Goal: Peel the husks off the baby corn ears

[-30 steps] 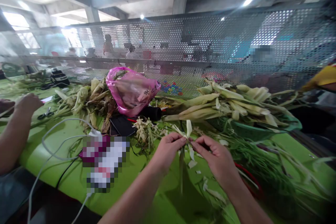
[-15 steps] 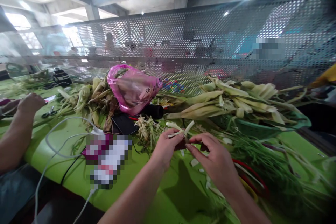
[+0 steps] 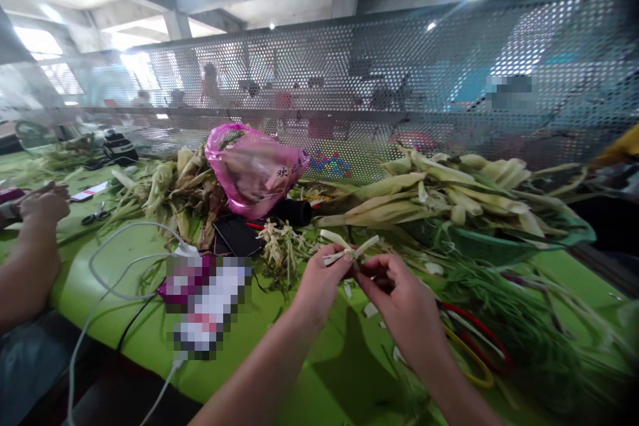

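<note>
My left hand [image 3: 323,279] and my right hand [image 3: 394,296] meet over the green table [image 3: 100,293], fingertips pinched together. Both hold a small knot of pale corn-husk strips [image 3: 347,249], whose loose ends stick up and out above my fingers. A dark green strip hangs below the hands. Cut husk scraps [image 3: 370,309] lie on the table just under them.
A pink plastic bag [image 3: 252,170] sits behind on a heap of husks [image 3: 174,190]. A green basket [image 3: 479,243] with corn husks stands at the right. Red and yellow rings [image 3: 474,346] lie near my right wrist. Another person's arm [image 3: 30,246] rests at the left, near scissors [image 3: 94,216]. White cables [image 3: 110,259] cross the table.
The husk ends went from pointing up to splaying sideways. My hands have drawn slightly nearer to me. The other person's hand at the left has pulled back.
</note>
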The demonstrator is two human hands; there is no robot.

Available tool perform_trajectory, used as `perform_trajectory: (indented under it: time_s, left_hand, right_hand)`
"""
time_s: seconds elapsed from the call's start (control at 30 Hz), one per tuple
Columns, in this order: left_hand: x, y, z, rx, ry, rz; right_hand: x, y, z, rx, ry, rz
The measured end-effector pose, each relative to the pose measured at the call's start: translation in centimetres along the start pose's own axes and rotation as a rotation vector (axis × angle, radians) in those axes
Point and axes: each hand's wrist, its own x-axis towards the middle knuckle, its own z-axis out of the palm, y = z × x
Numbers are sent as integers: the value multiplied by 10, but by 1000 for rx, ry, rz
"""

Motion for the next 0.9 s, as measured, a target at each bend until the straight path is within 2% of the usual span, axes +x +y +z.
perform_trajectory:
  time_s: [0.2, 0.37, 0.53, 0.8, 0.9]
  left_hand:
    - [0, -2, 1, 17, 4, 29]
    - [4, -3, 0, 44, 103, 28]
    - [6, -2, -3, 115, 166, 95]
    - [3, -1, 0, -61, 194, 58]
    - [3, -1, -3, -101, 143, 45]
  right_hand:
    - [2, 1, 0, 43, 8, 21]
    - [4, 1, 1, 105, -38, 31]
    - [5, 0, -2, 72, -81, 43]
    - [0, -4, -6, 69, -124, 21]
    - [2, -3, -6, 111, -125, 14]
